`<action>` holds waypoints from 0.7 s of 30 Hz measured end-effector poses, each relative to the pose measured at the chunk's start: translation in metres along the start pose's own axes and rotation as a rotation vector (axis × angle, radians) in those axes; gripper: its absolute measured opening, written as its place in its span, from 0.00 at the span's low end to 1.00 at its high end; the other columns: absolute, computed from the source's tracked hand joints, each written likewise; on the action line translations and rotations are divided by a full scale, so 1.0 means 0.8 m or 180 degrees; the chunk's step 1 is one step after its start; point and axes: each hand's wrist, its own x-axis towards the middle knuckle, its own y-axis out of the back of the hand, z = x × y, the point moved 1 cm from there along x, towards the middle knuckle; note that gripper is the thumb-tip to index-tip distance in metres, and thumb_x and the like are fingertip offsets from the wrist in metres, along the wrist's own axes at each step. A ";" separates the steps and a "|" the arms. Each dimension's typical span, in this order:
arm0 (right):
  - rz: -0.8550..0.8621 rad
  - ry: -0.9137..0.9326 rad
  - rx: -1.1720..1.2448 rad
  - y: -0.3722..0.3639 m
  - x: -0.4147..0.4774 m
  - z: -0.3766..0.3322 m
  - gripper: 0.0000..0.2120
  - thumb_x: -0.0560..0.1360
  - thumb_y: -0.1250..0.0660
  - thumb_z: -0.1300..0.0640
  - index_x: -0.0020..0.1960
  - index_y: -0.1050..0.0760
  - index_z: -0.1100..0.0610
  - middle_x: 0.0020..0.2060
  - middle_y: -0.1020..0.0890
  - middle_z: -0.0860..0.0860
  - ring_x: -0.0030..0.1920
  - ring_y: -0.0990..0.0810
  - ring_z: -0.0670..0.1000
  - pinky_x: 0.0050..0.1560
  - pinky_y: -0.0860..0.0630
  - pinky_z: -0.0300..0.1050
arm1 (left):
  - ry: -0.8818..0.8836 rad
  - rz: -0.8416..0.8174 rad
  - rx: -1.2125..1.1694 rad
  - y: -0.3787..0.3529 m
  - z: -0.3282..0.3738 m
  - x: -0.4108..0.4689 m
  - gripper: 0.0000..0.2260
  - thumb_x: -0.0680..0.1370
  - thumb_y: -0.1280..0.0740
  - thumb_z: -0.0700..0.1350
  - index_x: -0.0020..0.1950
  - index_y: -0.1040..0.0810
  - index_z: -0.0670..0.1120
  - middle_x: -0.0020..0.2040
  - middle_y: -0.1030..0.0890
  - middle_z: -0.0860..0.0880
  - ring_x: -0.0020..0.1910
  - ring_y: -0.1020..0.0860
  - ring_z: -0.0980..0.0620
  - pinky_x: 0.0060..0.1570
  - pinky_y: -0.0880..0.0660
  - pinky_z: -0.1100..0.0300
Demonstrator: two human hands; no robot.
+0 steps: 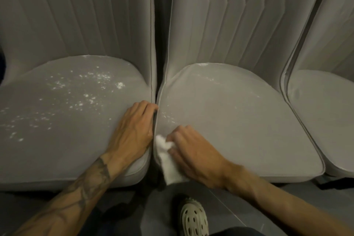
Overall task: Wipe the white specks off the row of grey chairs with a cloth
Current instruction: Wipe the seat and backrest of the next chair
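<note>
Three grey upholstered chairs stand side by side. The left chair seat carries many white specks across its surface. The middle chair seat shows only faint specks near its left edge and along the back. My left hand rests on the right edge of the left seat, its fingertips curled into the gap between the two chairs. My right hand holds a white cloth against the front left edge of the middle seat. Part of the cloth hangs down over the seat's front.
A third grey seat lies at the right edge of view. Tall pleated backrests rise behind all the seats. Below the seats is dark floor, with my pale perforated shoe on it.
</note>
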 end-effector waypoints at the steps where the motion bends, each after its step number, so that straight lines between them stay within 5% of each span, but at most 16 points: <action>1: 0.0153 -0.0209 0.0032 0.006 0.009 0.017 0.11 0.85 0.46 0.52 0.57 0.29 0.56 0.50 0.28 0.52 0.48 0.29 0.53 0.53 0.32 0.49 | 0.0005 0.0022 -0.0025 0.001 0.000 0.000 0.17 0.79 0.47 0.47 0.58 0.22 0.43 0.52 0.22 0.44 0.50 0.26 0.44 0.52 0.31 0.53; 6: 0.0338 -0.1366 -0.0703 0.023 0.104 0.121 0.13 0.85 0.47 0.57 0.58 0.28 0.64 0.55 0.25 0.62 0.54 0.29 0.62 0.60 0.34 0.58 | 0.0058 0.0043 -0.0100 0.000 -0.001 -0.001 0.12 0.79 0.46 0.41 0.56 0.24 0.45 0.51 0.25 0.46 0.49 0.28 0.47 0.51 0.30 0.53; 12: 0.0174 0.0103 -0.0515 -0.021 0.080 0.040 0.11 0.85 0.45 0.56 0.53 0.27 0.60 0.47 0.26 0.55 0.45 0.31 0.53 0.50 0.33 0.49 | 0.0361 0.0186 -0.0734 0.003 0.000 -0.001 0.08 0.82 0.43 0.48 0.48 0.31 0.46 0.46 0.28 0.49 0.44 0.31 0.50 0.45 0.38 0.60; 15: -0.0138 0.0062 -0.0295 -0.008 0.075 0.054 0.12 0.86 0.47 0.52 0.59 0.29 0.57 0.51 0.27 0.52 0.48 0.30 0.52 0.55 0.33 0.45 | 0.0662 0.0114 -0.0955 0.002 -0.001 -0.001 0.05 0.84 0.40 0.40 0.51 0.27 0.40 0.48 0.25 0.43 0.47 0.27 0.43 0.48 0.33 0.55; 18: 0.0026 -0.0505 -0.0681 0.005 0.120 0.075 0.13 0.85 0.46 0.54 0.57 0.27 0.62 0.52 0.25 0.58 0.50 0.29 0.57 0.58 0.32 0.54 | 0.0832 -0.0180 -0.0927 0.000 -0.002 -0.001 0.14 0.85 0.43 0.38 0.68 0.26 0.34 0.63 0.24 0.36 0.62 0.25 0.39 0.66 0.32 0.52; 21: 0.0155 -0.0255 -0.0868 -0.002 0.106 0.049 0.12 0.85 0.44 0.57 0.53 0.25 0.63 0.49 0.23 0.58 0.47 0.28 0.57 0.54 0.32 0.54 | 0.0866 -0.0102 -0.1076 0.001 -0.005 0.000 0.16 0.85 0.44 0.43 0.70 0.27 0.37 0.64 0.24 0.39 0.62 0.25 0.43 0.66 0.31 0.55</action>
